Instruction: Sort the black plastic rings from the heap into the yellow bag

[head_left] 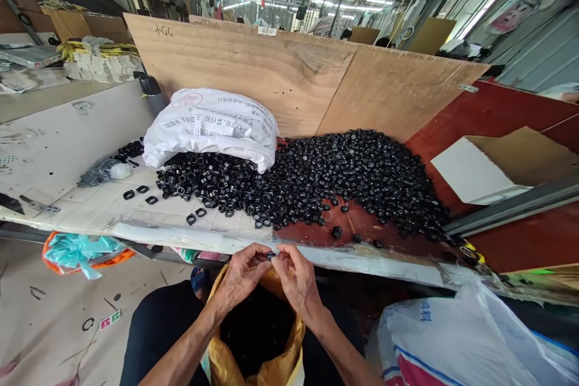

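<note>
My left hand and my right hand meet at the front edge of the workbench. Between their fingertips sits a small black plastic part, pinched from both sides and mostly covered by the fingers. Below them, between my knees, a yellow sack stands open with dark contents. On the bench behind lie a pile of black plastic rings to the left and a larger heap of round black caps to the right. A few loose pieces are scattered near the edge.
A white printed sack rests on the rings against the plywood board. An open cardboard box is at the right, above a metal bar. A white and blue sack stands at lower right; an orange-rimmed basket holds turquoise strips.
</note>
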### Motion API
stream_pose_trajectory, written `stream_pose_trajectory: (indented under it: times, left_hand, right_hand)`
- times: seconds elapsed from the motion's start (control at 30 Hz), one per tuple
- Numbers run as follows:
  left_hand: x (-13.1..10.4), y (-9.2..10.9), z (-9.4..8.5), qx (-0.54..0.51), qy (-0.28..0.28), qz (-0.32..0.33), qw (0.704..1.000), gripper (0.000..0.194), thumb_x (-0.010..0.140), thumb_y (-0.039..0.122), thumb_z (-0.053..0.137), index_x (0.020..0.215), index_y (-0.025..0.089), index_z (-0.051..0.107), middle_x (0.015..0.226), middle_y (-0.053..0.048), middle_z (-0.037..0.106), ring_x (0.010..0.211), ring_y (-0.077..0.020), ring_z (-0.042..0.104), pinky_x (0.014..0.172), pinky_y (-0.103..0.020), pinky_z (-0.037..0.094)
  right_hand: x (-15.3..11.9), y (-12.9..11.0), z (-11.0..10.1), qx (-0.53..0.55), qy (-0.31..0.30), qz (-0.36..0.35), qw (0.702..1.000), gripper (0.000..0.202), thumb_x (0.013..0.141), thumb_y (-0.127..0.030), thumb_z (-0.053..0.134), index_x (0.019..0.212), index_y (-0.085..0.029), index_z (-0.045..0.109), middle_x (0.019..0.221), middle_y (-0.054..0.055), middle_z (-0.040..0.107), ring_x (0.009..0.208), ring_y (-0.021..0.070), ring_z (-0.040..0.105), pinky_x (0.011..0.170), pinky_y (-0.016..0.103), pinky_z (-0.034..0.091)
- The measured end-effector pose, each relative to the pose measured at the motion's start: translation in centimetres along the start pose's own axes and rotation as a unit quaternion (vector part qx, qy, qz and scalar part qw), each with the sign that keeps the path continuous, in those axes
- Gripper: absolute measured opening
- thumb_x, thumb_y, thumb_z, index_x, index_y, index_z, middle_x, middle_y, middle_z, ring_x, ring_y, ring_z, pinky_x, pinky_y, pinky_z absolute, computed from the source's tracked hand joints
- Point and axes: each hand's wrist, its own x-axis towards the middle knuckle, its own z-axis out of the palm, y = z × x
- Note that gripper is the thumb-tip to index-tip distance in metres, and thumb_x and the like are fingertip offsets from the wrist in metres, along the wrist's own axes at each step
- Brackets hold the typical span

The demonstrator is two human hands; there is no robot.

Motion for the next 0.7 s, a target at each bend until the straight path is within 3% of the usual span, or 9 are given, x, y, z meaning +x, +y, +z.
stream_pose_trajectory:
  times: [0.07,0.17,0.23,0.4,0.47,0.6,0.63,0.7]
  left_hand:
    - [-0.3,-0.1,0.0,-0.048,0.003,-0.032,0.998,0.022,0.091,0.036,0.073,0.104,0.018,0.071,0.087,-0.003,0.074,0.076,-0.0167,0.069,0.075,-0.029,0.057]
    - [-0.6,0.2,0.0,-0.046,0.004,-0.034,0.998,0.024,0.091,0.038,0.075,0.104,0.018,0.071,0.086,-0.003,0.073,0.076,-0.0162,0.067,0.074,-0.028,0.055]
    - [-0.9,0.7,0.0,-0.063,-0.006,-0.04,0.997,0.025,0.09,0.039,0.076,0.103,0.018,0.072,0.086,-0.003,0.074,0.077,-0.0169,0.068,0.075,-0.03,0.056]
    - [-1.7,1.6,0.4,-0.164,-0.036,-0.09,0.982,0.028,0.088,0.04,0.078,0.105,0.018,0.07,0.094,-0.007,0.077,0.084,-0.0205,0.074,0.084,-0.037,0.061]
    - [-2.0,1.5,0.4,-0.122,-0.027,-0.063,0.99,0.026,0.091,0.039,0.074,0.107,0.019,0.07,0.093,-0.007,0.077,0.081,-0.0201,0.073,0.082,-0.036,0.062]
    - [-2.6,0.9,0.2,0.043,-0.008,0.026,0.999,0.018,0.094,0.033,0.068,0.109,0.024,0.074,0.107,-0.007,0.077,0.097,-0.0228,0.073,0.092,-0.038,0.06]
    - [-2.7,0.8,0.2,0.041,-0.009,0.02,0.999,0.017,0.094,0.032,0.068,0.109,0.024,0.074,0.108,-0.007,0.077,0.098,-0.0229,0.073,0.092,-0.038,0.06]
    - [-2.8,0.7,0.4,-0.032,-0.017,-0.027,0.999,0.018,0.094,0.033,0.07,0.108,0.023,0.073,0.103,-0.006,0.078,0.089,-0.0216,0.075,0.085,-0.036,0.062]
  right_hand:
    - [-0.2,-0.1,-0.3,-0.004,-0.015,-0.044,0.999,0.017,0.091,-0.038,0.064,0.098,-0.023,0.068,0.084,0.004,0.072,0.073,0.0211,0.07,0.07,0.031,0.055]
    - [-0.5,-0.2,-0.6,0.019,-0.074,0.025,0.997,0.012,0.094,-0.035,0.059,0.092,-0.024,0.064,0.065,-0.003,0.064,0.054,0.0181,0.065,0.059,0.029,0.052]
    - [-0.7,-0.3,-0.7,0.016,-0.072,0.036,0.997,0.014,0.095,-0.036,0.059,0.091,-0.024,0.063,0.062,-0.003,0.062,0.052,0.0178,0.063,0.057,0.028,0.051]
    - [-1.8,-0.3,-0.6,-0.016,-0.035,-0.091,0.995,0.015,0.096,-0.036,0.059,0.099,-0.025,0.069,0.085,0.004,0.07,0.069,0.0199,0.068,0.068,0.031,0.055]
    - [-2.1,-0.3,-0.1,0.007,-0.035,-0.041,0.999,0.017,0.097,-0.038,0.058,0.094,-0.024,0.068,0.071,0.001,0.066,0.057,0.0178,0.063,0.059,0.029,0.052]
    - [-2.4,-0.3,0.6,0.088,-0.05,0.125,0.987,0.033,0.098,-0.047,0.056,0.078,-0.022,0.063,0.047,-0.004,0.052,0.04,0.0155,0.051,0.044,0.026,0.043]
    - [-2.4,-0.4,0.6,0.091,-0.043,0.125,0.987,0.032,0.096,-0.048,0.058,0.08,-0.022,0.064,0.051,-0.002,0.056,0.042,0.0158,0.054,0.045,0.026,0.045]
    - [-2.6,-0.6,0.4,0.066,-0.024,0.059,0.996,0.025,0.093,-0.046,0.063,0.089,-0.021,0.068,0.067,0.002,0.066,0.053,0.0174,0.062,0.052,0.028,0.051]
